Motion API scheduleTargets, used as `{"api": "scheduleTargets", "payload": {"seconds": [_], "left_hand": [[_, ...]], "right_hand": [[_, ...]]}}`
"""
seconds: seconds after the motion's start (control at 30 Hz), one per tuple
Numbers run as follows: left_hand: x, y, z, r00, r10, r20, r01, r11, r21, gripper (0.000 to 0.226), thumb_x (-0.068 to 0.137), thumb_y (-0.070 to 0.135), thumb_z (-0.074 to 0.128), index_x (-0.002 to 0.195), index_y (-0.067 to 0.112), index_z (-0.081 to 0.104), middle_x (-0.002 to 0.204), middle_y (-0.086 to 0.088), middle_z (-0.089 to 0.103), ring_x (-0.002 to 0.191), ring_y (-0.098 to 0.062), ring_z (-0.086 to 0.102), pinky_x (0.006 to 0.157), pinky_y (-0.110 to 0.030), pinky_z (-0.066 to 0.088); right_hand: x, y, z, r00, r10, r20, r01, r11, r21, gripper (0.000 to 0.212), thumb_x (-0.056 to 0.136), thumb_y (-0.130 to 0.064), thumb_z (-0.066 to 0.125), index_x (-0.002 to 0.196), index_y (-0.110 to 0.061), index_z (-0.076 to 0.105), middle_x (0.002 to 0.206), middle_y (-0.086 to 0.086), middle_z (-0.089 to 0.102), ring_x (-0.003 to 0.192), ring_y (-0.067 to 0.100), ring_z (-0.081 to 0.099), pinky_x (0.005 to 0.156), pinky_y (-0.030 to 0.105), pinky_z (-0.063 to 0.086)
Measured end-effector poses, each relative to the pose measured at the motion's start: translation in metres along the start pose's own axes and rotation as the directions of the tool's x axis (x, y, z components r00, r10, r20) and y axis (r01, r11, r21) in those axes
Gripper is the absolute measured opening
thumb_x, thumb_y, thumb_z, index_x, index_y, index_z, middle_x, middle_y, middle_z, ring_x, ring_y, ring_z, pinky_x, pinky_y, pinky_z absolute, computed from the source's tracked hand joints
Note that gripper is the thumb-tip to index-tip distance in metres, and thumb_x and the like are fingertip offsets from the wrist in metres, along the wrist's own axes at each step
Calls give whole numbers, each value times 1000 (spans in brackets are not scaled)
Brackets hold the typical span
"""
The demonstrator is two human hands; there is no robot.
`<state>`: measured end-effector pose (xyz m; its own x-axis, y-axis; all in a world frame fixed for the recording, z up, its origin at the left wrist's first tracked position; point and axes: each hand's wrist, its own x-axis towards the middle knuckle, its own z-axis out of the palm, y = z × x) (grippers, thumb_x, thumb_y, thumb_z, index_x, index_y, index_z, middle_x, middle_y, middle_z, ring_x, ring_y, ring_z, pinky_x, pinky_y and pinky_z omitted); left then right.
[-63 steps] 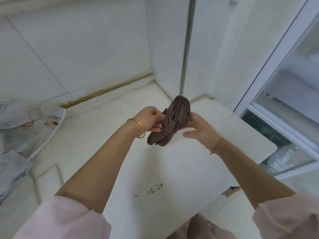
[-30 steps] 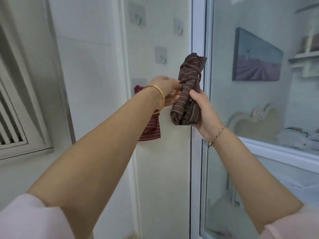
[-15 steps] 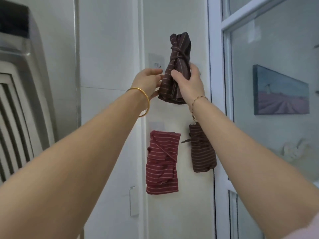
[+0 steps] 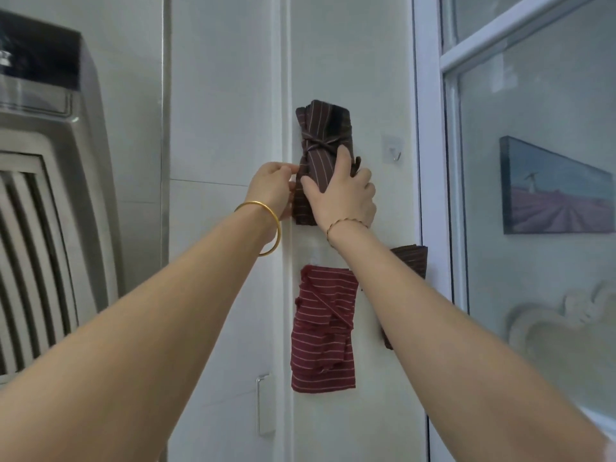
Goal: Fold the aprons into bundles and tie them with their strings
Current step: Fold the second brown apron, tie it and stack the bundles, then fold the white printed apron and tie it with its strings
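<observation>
Against the white wall point(image 4: 366, 78), our right hand point(image 4: 345, 198) gripped the brown bundle point(image 4: 323, 128); our left hand point(image 4: 271, 188) seemingly pinched its edge, near a hook point(image 4: 395, 151).

Both arms raised forward, right hand point(image 4: 345, 198) wrapped round the brown bundle point(image 4: 325, 128) — left hand point(image 4: 271, 190) pinching its edge

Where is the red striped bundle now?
In the head view, the red bundle hangs on the wall at lower centre, directly below the brown bundle that the right hand holds.
</observation>
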<state>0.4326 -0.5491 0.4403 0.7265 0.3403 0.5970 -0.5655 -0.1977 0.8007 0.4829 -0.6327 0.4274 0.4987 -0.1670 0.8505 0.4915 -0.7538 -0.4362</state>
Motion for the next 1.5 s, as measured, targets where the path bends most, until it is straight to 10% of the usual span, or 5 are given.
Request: {"api": "scheduleTargets", "payload": {"seconds": [0.33, 0.57, 0.77, 1.17, 1.5], "left_hand": [[-19, -21, -13, 998, 13, -68, -9, 999, 52, 31, 98, 8, 33, 112, 16, 59, 100, -3, 56, 95, -17, 57, 81, -29, 52], [-49, -52, -55, 994, -54, -93, 54, 999, 0, 27, 94, 1, 34, 104, 11, 58, 87, -3, 57, 71, -12, 57, 62, -21, 52], [-123, -135, -183, 952, -258, -166, 275, 958, 83, 24, 90, -4, 37, 94, 13, 55, 73, -1, 57, 56, -12, 54, 52, -20, 45], [-399, -283, -596, 466, -455, -759, 878, 134, 459, 35, 88, 3, 49, 122, 4, 53, 128, -20, 44, 115, -35, 47, 101, -36, 36], [-431, -287, -765, 465, -507, -725, 594, -428, 681, 37, 89, 15, 52, 126, 19, 54, 155, -10, 6, 142, -31, 8, 109, -43, 25]], "right_hand": [[-37, 8, -8, 993, 9, 116, -14, 999, 42, 90, 87, -52, 53, 150, -26, -6, 147, 18, 23, 128, 34, 35, 100, 44, 39], [-111, -13, -6, 976, -122, -179, 150, 977, 149, 48, 84, -14, 54, 131, -13, 44, 124, 9, 46, 108, 25, 47, 84, 33, 42], [-252, -77, 62, 943, -213, 255, 98, 911, 400, 40, 86, -7, 50, 125, -14, 50, 127, 5, 45, 109, 23, 51, 82, 34, 46], [-633, -256, 196, 95, -258, 962, -156, 950, 270, 46, 93, -15, 45, 137, -14, 35, 136, 10, 36, 117, 25, 48, 93, 39, 46], [-709, -343, 243, -157, -266, 951, -185, 954, 236, 48, 94, -17, 46, 139, -12, 32, 136, 12, 36, 107, 29, 53, 93, 35, 45]]}}
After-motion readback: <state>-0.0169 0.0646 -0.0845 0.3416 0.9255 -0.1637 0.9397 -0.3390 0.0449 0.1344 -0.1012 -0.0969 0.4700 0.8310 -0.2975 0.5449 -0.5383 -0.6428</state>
